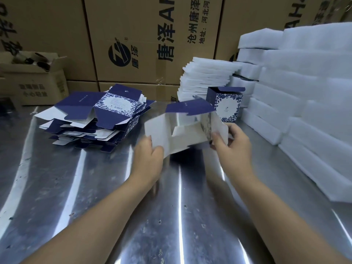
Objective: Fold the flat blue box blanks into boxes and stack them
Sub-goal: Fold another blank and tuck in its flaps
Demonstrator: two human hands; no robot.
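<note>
Half-open blank (182,130) at centre, empty; left hand (150,157) and right hand (231,147) pinch its side panels. Blank pile (91,119) 9 o'clock. Folded box (226,105) 2 o'clock. Open carton (38,88) 10 o'clock: dark rolls (39,60). Back cartons (142,25) read "唐泽".

A shiny metal worktop (95,197) reflects long streaks of light. Behind it, large brown cartons (144,35) printed in black form a wall. White foam slabs (314,92) stack at right; a small open carton (38,82) sits far left.
</note>
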